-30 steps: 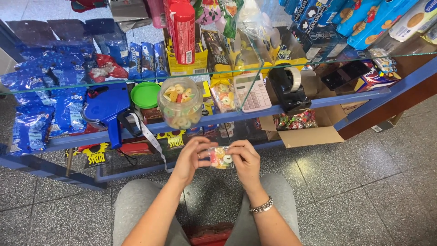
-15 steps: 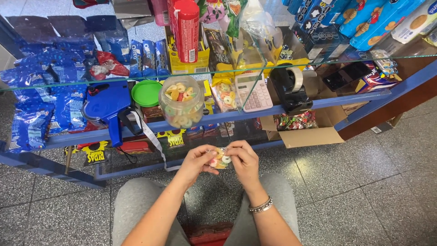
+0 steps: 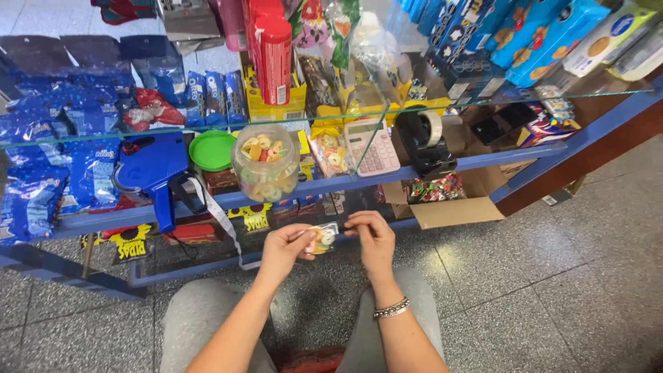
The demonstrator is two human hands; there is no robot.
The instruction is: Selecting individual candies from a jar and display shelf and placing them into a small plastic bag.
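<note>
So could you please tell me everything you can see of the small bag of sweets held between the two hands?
The small bag of sweets is a clear plastic packet holding ring-shaped gummy sweets in yellow, orange and pale colours. It is held in the air above the person's lap, in front of the blue shelf edge. The left hand pinches its left side; the right hand pinches its upper right corner. Whether it is sealed cannot be told.

- The left hand [image 3: 284, 250] was raised in front of the knees, fingers curled and pinched toward the right hand.
- The right hand [image 3: 373, 238] sat just beside it, back upward, thumb and forefinger pinched at the inner side.
- Both forearms ran up from the lap, converging toward the hands.
- The right wrist bore a bracelet [image 3: 391, 308].
</note>
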